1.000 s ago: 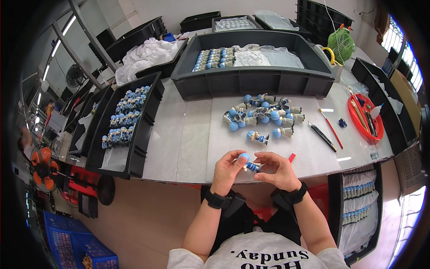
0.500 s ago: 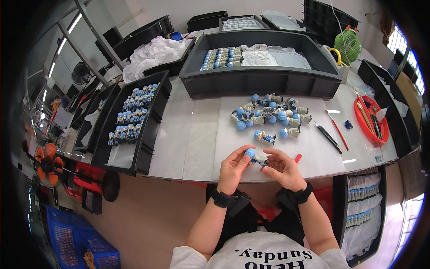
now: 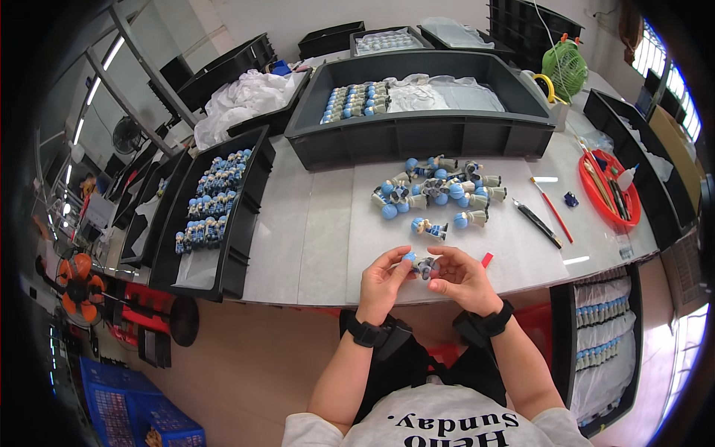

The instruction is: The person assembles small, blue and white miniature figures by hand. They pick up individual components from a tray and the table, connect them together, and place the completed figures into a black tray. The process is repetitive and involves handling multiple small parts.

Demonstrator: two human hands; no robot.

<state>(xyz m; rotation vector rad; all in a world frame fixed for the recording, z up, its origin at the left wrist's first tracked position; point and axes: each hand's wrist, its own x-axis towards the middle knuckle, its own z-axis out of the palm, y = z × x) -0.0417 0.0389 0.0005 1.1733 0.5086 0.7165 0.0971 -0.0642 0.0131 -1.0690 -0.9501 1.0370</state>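
Over the table's near edge, my left hand [image 3: 381, 287] pinches a small figurine [image 3: 423, 265] by its round blue head. The figurine's dark feet point toward my right hand [image 3: 465, 281]. That hand's fingers are curved beside the feet, with thumb and fingers apart; whether a fingertip touches the figurine is hard to tell. Just beyond my hands lie two single figurines, one in blue clothes [image 3: 430, 228] and one in pale grey clothes [image 3: 471, 218]. Behind them is a loose pile of similar figurines [image 3: 439, 186].
A big black bin [image 3: 417, 138] with rows of figurines stands at the back. Another black tray [image 3: 242, 216] of figurines is at the left. To the right lie a black pen-like tool [image 3: 538, 223], a red brush [image 3: 553, 210] and a red basket [image 3: 631, 217] of tools.
The figurine has turned in my fingers, so its feet now face more toward me. My right thumb has come away from it. The whole view has shifted slightly.
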